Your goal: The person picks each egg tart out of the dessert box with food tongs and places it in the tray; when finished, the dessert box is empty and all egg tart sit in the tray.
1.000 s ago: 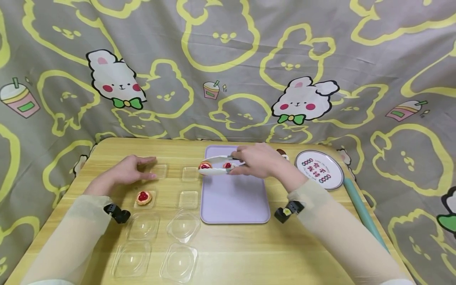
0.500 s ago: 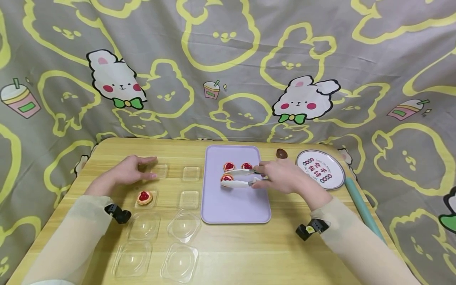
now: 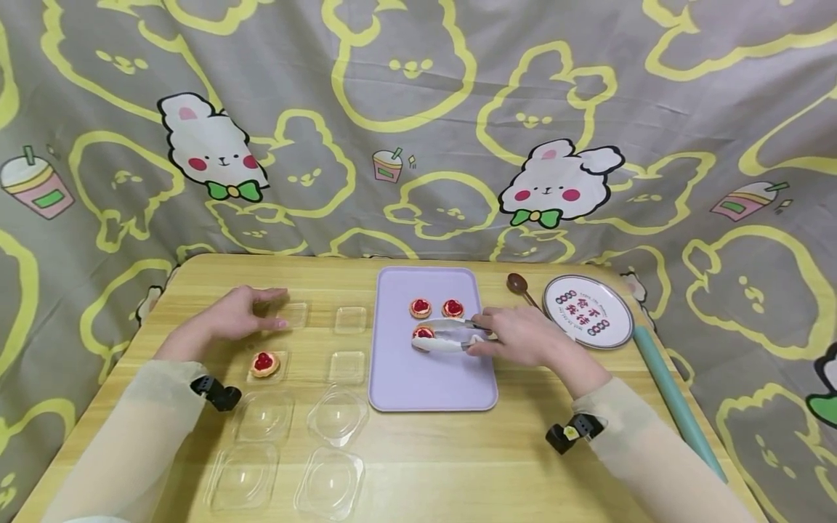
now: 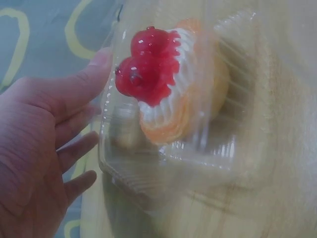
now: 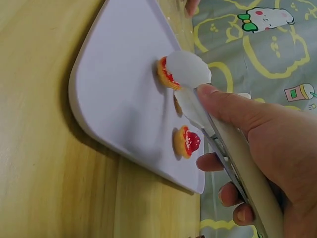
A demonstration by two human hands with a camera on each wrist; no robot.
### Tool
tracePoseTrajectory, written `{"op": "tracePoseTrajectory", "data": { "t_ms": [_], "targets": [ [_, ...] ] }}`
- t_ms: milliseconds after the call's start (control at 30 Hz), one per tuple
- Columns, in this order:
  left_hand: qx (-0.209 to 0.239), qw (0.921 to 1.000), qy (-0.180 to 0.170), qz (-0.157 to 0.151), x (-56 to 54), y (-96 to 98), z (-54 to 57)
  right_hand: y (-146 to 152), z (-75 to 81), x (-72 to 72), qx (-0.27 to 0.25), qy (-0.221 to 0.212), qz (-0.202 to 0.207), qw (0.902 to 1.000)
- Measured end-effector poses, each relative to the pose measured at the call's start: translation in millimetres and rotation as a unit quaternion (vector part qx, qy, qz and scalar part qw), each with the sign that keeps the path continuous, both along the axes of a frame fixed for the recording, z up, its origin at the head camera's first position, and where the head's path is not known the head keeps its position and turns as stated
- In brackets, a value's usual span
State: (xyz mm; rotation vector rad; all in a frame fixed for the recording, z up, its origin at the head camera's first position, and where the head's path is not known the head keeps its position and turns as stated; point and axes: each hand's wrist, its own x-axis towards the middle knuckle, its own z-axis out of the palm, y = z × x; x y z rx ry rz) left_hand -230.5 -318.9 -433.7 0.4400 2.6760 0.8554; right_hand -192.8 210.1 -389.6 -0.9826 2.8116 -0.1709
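In the head view, my right hand (image 3: 526, 335) grips metal tongs with white tips (image 5: 188, 68). Their tips stand around a small fruit tart (image 3: 423, 333) at the left middle of the lilac tray (image 3: 431, 385); whether they squeeze it I cannot tell. Behind it on the tray sit two more red-topped tarts, a left one (image 3: 421, 308) and a right one (image 3: 452, 308). My left hand (image 3: 229, 314) lies beside a clear box (image 3: 297, 314), fingers extended at its edge. Nearer me, another tart (image 4: 173, 79) sits in a clear plastic box.
Several clear boxes and domed lids, one lid (image 3: 330, 481) among them, lie left of the tray. Right of it are a brown spoon (image 3: 516, 283), a round white plate (image 3: 587, 312) and a green rod (image 3: 676, 399). A patterned curtain (image 3: 418, 145) hangs behind the table.
The tongs have carried a tart from the tray's left edge rightward and nearer me, in front of the other two. The spoon is uncovered. My left hand has stayed put.
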Motion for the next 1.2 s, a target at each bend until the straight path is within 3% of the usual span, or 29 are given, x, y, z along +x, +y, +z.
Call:
{"op": "tracePoseTrajectory", "data": {
  "t_ms": [267, 467, 700, 900, 1200],
  "targets": [
    [-0.017, 0.9995, 0.013, -0.022, 1.9, 2.6, 2.2, 8.9, -1.5, 4.2, -0.007, 0.018, -0.03, 0.9994],
    [-0.015, 0.9992, 0.022, -0.031, 5.2, 2.2, 2.8, 14.3, 9.3, 9.2, -0.013, 0.029, -0.033, 0.999],
    [-0.011, 0.9993, 0.027, -0.021, 9.4, 0.4, 7.0, 15.0, 21.1, 11.3, -0.019, 0.03, -0.028, 0.999],
    [0.011, 0.9977, 0.066, -0.011, 24.8, -8.9, 17.4, 5.6, 30.9, 14.9, -0.03, 0.044, -0.01, 0.9985],
    [0.022, 0.9927, 0.117, -0.014, 61.9, -14.6, 26.0, -20.3, 45.3, 17.2, -0.036, 0.062, 0.012, 0.9973]
  ]
}}
